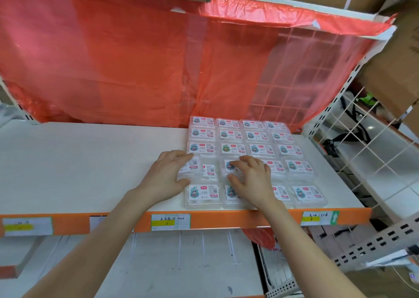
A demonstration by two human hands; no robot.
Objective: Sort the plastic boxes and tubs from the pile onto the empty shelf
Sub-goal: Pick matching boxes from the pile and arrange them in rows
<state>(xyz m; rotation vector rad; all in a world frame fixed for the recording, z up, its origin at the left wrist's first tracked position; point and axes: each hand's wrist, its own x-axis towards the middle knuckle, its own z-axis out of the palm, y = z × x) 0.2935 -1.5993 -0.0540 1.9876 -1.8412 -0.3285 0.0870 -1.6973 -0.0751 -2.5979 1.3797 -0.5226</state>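
While my left hand [165, 175] grips a clear box [194, 165] between thumb and curled fingers, my right hand [251, 179] lies spread on its neighbour [227, 166], fingers pressing down and closed round nothing.

The box is at the left end of the fourth row of boxes [256, 136], which fill the right part of the shelf [90, 161] in four columns. It seems to overlap another box in that slot, though the clear plastic makes this hard to tell.

As I judge it, the step is seating this box square in the grid. To do it well I should hold the neighbour down so the row does not slide, nudge the box right until its side touches, then line its front edge with the row. Light pressure will do, since thin lids may flex and smooth boxes skate on the shelf.

Every box lies flat, label [201, 146] up, long axis running left to right across the shelf, print reading toward me. Mine points the same way but sits a little askew, twisted off the row line.
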